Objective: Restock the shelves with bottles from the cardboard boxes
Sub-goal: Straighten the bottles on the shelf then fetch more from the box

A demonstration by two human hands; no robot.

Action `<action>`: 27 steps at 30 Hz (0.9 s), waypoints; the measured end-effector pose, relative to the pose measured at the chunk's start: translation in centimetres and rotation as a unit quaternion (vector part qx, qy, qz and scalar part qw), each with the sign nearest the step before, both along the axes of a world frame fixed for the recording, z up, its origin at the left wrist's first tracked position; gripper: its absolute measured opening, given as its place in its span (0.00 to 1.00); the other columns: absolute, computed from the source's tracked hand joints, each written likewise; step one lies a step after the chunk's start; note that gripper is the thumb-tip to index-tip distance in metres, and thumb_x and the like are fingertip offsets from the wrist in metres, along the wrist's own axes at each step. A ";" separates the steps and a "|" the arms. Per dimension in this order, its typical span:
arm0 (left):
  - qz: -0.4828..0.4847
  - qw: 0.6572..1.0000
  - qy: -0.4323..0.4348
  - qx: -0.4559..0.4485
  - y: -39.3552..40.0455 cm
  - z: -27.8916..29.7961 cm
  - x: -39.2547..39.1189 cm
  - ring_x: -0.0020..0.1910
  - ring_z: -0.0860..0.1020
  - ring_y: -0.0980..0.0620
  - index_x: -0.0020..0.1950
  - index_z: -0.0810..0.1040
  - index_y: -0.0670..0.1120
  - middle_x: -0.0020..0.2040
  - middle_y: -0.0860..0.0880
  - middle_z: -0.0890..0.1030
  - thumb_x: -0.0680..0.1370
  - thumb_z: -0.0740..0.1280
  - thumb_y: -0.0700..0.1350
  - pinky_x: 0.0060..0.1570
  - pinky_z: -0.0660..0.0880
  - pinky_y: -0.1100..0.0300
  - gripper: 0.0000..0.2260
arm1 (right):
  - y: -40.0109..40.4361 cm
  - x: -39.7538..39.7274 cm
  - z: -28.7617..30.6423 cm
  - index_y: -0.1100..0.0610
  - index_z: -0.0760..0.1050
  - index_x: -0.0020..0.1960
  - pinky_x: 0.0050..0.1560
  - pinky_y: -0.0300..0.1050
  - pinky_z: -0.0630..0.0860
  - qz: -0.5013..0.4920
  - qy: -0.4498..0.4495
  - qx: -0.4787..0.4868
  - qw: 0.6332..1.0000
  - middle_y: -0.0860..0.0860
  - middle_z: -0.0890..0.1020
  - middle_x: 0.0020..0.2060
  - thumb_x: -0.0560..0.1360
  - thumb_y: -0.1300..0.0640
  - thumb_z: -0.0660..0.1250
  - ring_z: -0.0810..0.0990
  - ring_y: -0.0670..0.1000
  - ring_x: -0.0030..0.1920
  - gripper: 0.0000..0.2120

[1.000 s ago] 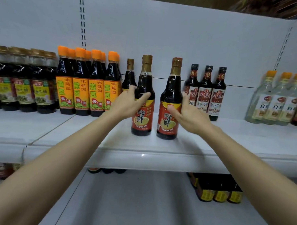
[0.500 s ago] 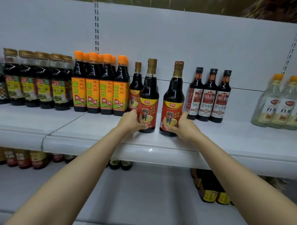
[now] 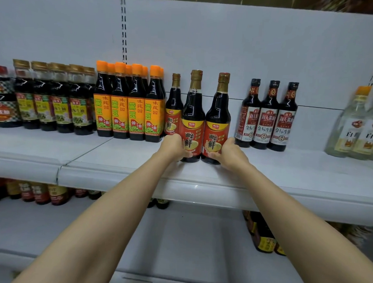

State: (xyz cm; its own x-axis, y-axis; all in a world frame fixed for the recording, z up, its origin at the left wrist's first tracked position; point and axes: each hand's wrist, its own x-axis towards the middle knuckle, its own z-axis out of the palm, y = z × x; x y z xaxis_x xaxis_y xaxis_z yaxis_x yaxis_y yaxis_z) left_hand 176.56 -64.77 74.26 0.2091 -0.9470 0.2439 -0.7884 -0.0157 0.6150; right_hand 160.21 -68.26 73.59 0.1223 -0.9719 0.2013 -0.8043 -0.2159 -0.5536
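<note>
Both arms outstretched; left hand, right hand curled, gripping.

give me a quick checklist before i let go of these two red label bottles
1. Left bottle upright on shelf: ok.
2. Right bottle upright: ok.
3. Labels facing front: ok.
4. Both set back from the shelf edge: ok.
5. Left hand and right hand gripping low on the bottles: ok.
6. Room behind to push deeper: cannot tell; a smaller bottle stands behind left.

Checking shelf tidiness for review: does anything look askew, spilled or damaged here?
Nothing stands out. Two red-labelled dark sauce bottles, held by the left hand and right hand, stand upright on the white shelf.
</note>
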 end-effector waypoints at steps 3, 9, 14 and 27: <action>0.007 1.000 -0.023 0.012 -0.8 0.1 -0.4 0.61 0.75 0.42 0.67 0.71 0.39 0.64 0.42 0.76 0.72 0.74 0.48 0.61 0.73 0.52 0.28 | -0.6 -0.1 0.2 0.61 0.58 0.67 0.63 0.58 0.70 -0.009 0.008 0.005 1.000 0.58 0.73 0.65 0.75 0.46 0.68 0.74 0.60 0.63 0.30; 0.006 0.998 -0.053 0.021 -3.6 0.2 -1.6 0.61 0.74 0.42 0.68 0.70 0.38 0.64 0.41 0.75 0.73 0.73 0.48 0.59 0.72 0.53 0.28 | -2.7 -1.0 0.4 0.61 0.58 0.67 0.62 0.57 0.71 -0.032 0.018 0.004 0.999 0.58 0.73 0.65 0.75 0.45 0.68 0.73 0.60 0.63 0.31; -0.001 0.996 -0.082 0.019 -6.8 0.1 -2.7 0.62 0.73 0.41 0.67 0.71 0.38 0.64 0.41 0.75 0.75 0.71 0.49 0.58 0.71 0.53 0.25 | -5.5 -2.0 0.9 0.61 0.58 0.69 0.62 0.57 0.71 -0.049 0.023 0.019 0.998 0.56 0.73 0.65 0.74 0.46 0.69 0.73 0.59 0.63 0.33; 0.002 0.978 -0.202 0.047 -13.7 1.1 -2.9 0.58 0.75 0.43 0.63 0.72 0.42 0.60 0.44 0.77 0.75 0.68 0.56 0.49 0.71 0.54 0.23 | -11.5 -2.0 2.2 0.58 0.72 0.63 0.49 0.48 0.72 -0.090 0.214 -0.014 0.973 0.54 0.78 0.57 0.75 0.38 0.63 0.77 0.57 0.57 0.26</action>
State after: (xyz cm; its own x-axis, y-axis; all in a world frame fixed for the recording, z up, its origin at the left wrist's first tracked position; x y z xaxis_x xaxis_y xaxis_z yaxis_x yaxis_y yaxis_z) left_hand 173.70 -78.51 75.35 0.1172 -0.9687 0.2190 -0.9667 -0.0608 0.2486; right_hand 158.18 -79.72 75.79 0.0284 -0.9803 0.1953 -0.9860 -0.0596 -0.1557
